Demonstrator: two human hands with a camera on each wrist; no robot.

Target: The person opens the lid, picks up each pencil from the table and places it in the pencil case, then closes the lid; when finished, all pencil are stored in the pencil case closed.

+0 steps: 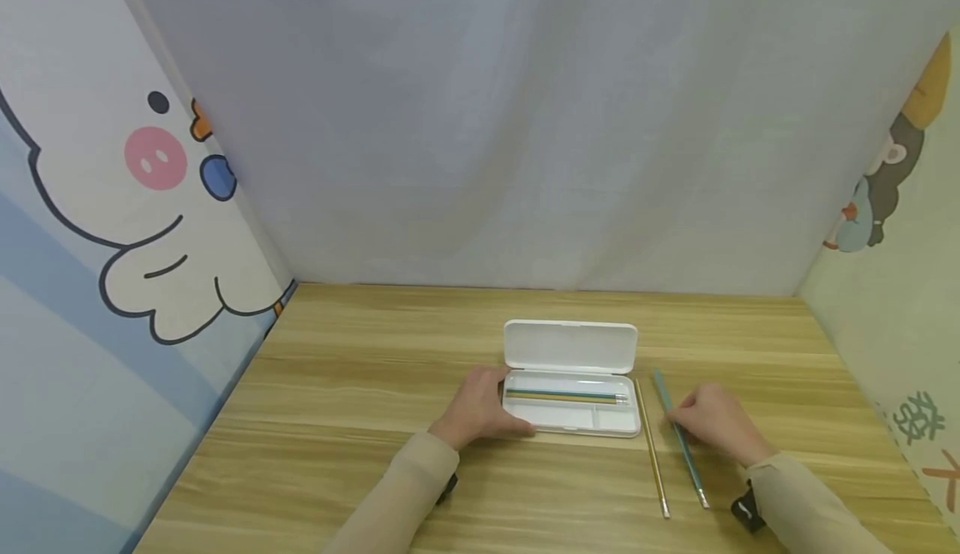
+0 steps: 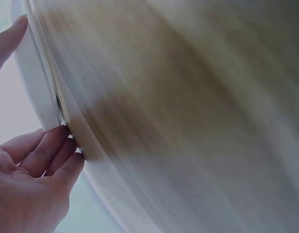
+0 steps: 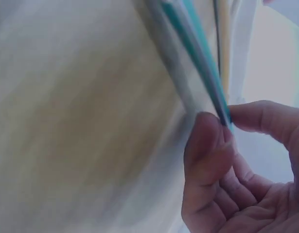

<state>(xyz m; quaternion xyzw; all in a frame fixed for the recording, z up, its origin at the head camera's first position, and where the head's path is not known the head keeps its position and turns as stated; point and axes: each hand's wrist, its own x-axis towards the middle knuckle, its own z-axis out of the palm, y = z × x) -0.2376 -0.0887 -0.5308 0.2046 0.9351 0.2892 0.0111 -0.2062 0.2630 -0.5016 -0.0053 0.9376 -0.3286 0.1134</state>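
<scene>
A: Head view first. Why is the left hand [image 1: 477, 408] at the case [image 1: 570, 431]?

B: It spans the left end, thumb at the front edge, fingers toward the back corner, I'd guess so the case doesn't slide on the table [image 1: 360, 371]. The lid [image 1: 572, 346] is tipped back on the far side, which leaves the compartments reachable from above.

A: And the pencils?

B: Two pencils [image 1: 558, 396] lie side by side in the long back compartment, whose shape suits them. A yellow pencil [image 1: 652, 449] lies just beside the case's right edge. Right of that, the right hand [image 1: 716, 421] holds a blue-green pencil [image 1: 687, 457] by the shaft. Both have their eraser ends toward the person, on the side that hand reaches easily.

A: Left wrist view?

B: Thumb and fingers [image 2: 47, 150] are parted by the case's width, gripping its two edges. It looks like steadying more than lifting.

A: Right wrist view?

B: Thumb and fingertips pinch the blue-green pencil, parted only by its thickness; that probably suits something so thin. A shadow beside it hints that part is raised, but I can't tell whether all of it is.
</scene>
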